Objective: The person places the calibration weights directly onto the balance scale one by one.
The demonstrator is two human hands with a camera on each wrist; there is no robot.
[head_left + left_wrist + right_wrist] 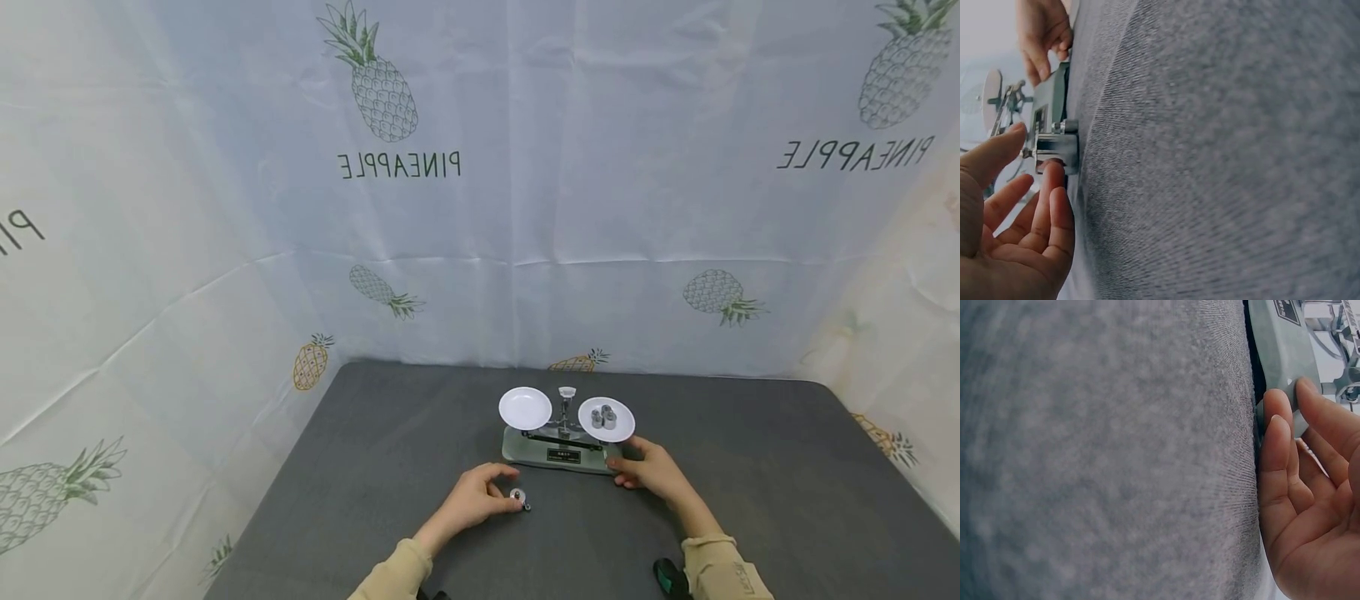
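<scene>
A balance scale (540, 450) with a pale green base and two white pans stands on the grey table. My right hand (654, 472) holds the right end of its base, thumb and fingertips at the corner. In the right wrist view, the fingers (1277, 444) lie low beside the base. My left hand (480, 497) is in front of the scale, thumb and fingers spread apart around a shiny metal weight (1060, 153). The fingertips are right at the weight's side. A much smaller weight (1069, 126) stands beside it.
Several metal weights (604, 418) sit in the right pan (624, 427); the left pan (525, 408) is bare. A dark object with green (670, 577) lies by the right sleeve. Pineapple-print cloth (480, 317) hangs behind and beside the grey table (420, 417).
</scene>
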